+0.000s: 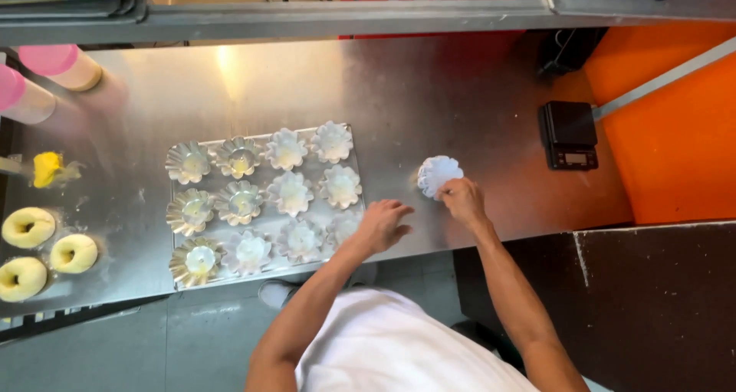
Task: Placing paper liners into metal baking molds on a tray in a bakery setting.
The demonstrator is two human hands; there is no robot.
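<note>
**Hands at tray edge and paper liners**

Right hand [462,199] sits on the steel table [429,93], fingers pinched on the near edge of a white stack of fluted paper liners [438,173]. Stack lies on bare table, right of the tray [268,222], well apart from it.

Left hand [382,225] rests at the tray's right near corner, fingers loosely curled, palm down, nothing seen gripped. It touches or hangs just over the last mould [343,225] in the near row; cannot tell which.

Tray holds twelve fluted metal moulds in three rows of four. Right-hand columns have white liners in them, e.g. lined mould [331,141]; left columns look bare metal with pale filling, e.g. bare mould [188,162].

Black scale [568,134] stands right of the liners, near the orange wall [675,147]. Three dough rings [29,227] lie at far left of the table. Yellow lump [47,167] above them. Two pink-capped bottles [57,62] lie at top left. White sleeve and both forearms fill the lower frame.
</note>
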